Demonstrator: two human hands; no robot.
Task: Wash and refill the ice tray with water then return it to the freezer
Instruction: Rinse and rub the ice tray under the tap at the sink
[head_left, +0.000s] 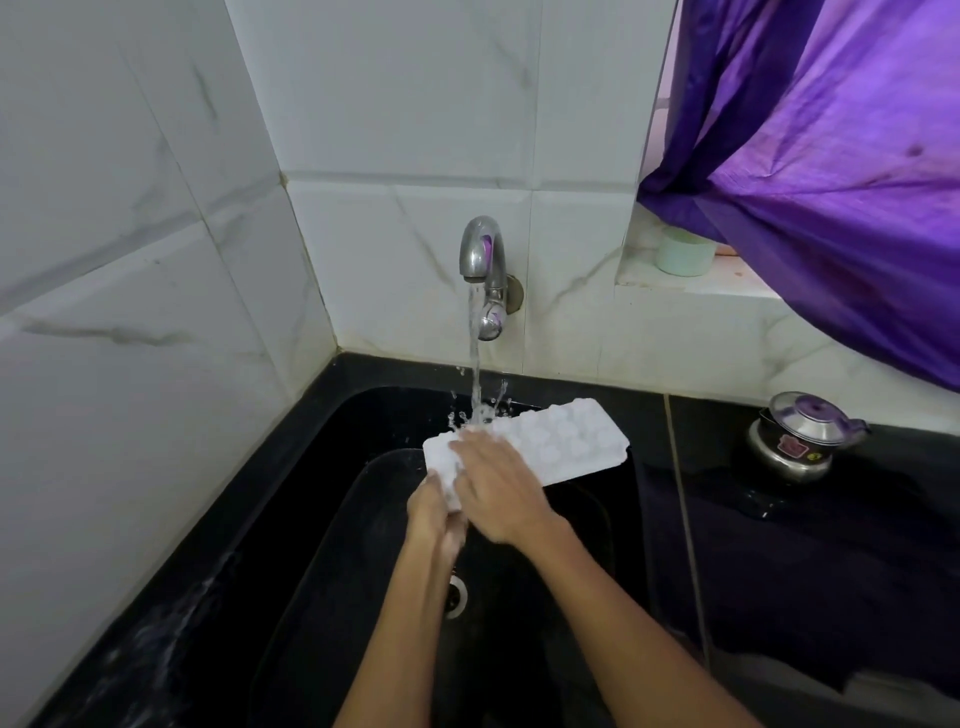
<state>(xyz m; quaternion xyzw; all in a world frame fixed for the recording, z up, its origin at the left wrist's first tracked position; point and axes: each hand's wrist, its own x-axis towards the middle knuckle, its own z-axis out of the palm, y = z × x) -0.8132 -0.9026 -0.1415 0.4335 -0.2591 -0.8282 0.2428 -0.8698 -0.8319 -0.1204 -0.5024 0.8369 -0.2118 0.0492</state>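
Note:
A white ice tray (561, 441) is held over the black sink (322, 509), its near left end under the running water from the steel tap (483, 260). My left hand (434, 514) grips the tray's near end from below, fingers curled round it. My right hand (498, 488) lies flat on top of the tray's left part with straight fingers pressed against it. Water splashes off the tray where the stream lands.
White marble-look tiles line the walls on the left and behind. A steel pot with a lid (802, 436) stands on the wet black counter at right. A purple curtain (831, 171) hangs over a sill holding a pale green cup (684, 254). The drain (457, 595) lies below my hands.

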